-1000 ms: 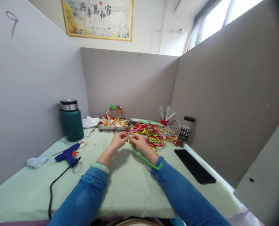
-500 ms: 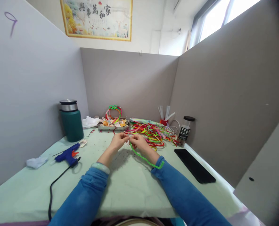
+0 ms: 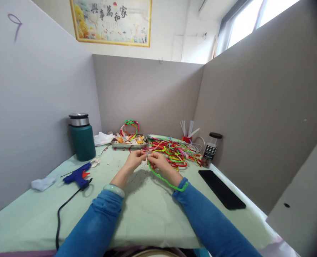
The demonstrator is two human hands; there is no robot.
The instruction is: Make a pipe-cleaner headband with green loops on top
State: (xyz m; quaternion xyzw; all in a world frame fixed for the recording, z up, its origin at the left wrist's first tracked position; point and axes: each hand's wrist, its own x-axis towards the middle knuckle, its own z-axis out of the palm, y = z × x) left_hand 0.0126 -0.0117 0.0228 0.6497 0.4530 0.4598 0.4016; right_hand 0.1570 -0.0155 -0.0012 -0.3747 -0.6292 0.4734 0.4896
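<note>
Above the middle of the table, my left hand (image 3: 135, 160) and my right hand (image 3: 158, 162) meet fingertip to fingertip. A bright green pipe cleaner (image 3: 164, 181) is pinched in my right hand; it hangs down and to the right, its bent end lying against my right sleeve. My left fingers are closed in a pinch at the same spot, but what lies between them is too small to make out. Just beyond my right hand spreads a tangled pile of coloured pipe cleaners (image 3: 174, 148), mostly red, pink, green and yellow.
At left are a blue glue gun (image 3: 77, 176) with its black cord, a green flask (image 3: 81, 141) and a crumpled tissue (image 3: 43, 184). A metal tray (image 3: 129, 145) of small pieces and wreath-like rings (image 3: 130, 129) stand behind. At right lie a black phone (image 3: 222, 189) and a jar (image 3: 210, 151).
Both hands stay pinched together in nearly the same place. The green pipe cleaner's bent end has turned slightly against the right sleeve. The whole view has shifted a little.
</note>
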